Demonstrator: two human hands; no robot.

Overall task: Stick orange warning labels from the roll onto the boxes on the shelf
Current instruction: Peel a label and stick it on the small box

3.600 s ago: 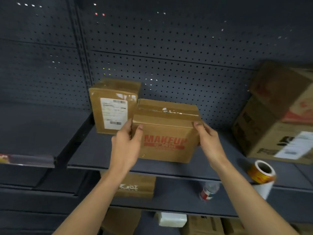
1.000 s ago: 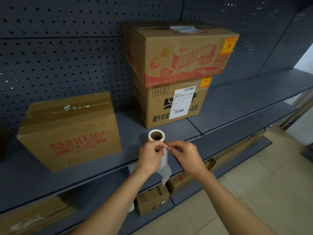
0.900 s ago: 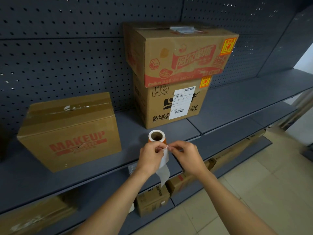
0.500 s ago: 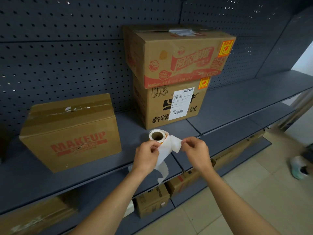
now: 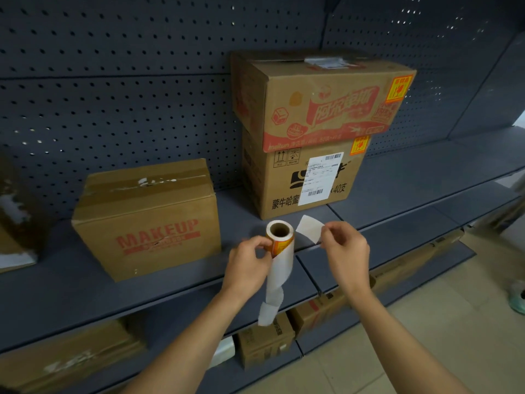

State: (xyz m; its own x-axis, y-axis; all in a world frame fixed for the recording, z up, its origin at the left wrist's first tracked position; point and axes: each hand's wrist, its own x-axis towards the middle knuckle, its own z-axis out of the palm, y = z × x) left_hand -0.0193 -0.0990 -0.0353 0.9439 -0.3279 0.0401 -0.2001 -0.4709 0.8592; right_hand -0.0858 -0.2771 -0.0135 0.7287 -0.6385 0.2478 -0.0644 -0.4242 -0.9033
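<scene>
Orange-printed label roll [image 5: 279,237] gripped upright by left hand [image 5: 248,265], in front of the shelf [image 5: 85,294] edge, backing strip [image 5: 277,280] hanging below. Right hand [image 5: 345,251] pinches one peeled label [image 5: 309,228], pale side showing, apparently clear of the roll. MAKEUP box [image 5: 147,223] stands left.

Single head-worn wide-angle view; looks forward and down, near shelf [image 5: 71,294] front.

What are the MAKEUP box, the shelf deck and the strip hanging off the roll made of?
MAKEUP box: brown cardboard, matte; scuffed red print, glossy clear tape along the top seam.
Shelf deck: probably painted sheet metal, dark grey, matte; thin folded front edge, seam between panels.
Strip hanging off the roll: thin white paper, likely label backing; it twists and hangs limp.
</scene>
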